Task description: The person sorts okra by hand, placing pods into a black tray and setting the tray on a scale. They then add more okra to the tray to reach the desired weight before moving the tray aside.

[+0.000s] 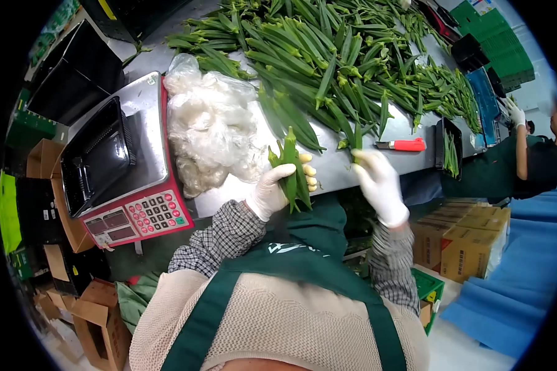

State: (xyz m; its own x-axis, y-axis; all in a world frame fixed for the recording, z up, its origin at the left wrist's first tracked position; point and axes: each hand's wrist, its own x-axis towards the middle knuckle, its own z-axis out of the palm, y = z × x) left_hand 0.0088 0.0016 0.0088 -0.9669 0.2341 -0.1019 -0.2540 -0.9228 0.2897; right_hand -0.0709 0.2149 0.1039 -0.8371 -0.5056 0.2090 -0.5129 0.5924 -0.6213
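Hundreds of okra pods lie heaped across the steel bench, beside a weighing scale and a pile of clear plastic bags. Both hands wear white gloves. The left hand is clenched round a bunch of okra, upright at the bench's near edge. The right hand pinches a single pod at the heap's fringe. Slick gloves and a crowded grip could let pods slide out over the edge.

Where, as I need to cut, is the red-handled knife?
Head view: the red-handled knife lies right of centre on the table, just beyond the right hand, beside the black tray.
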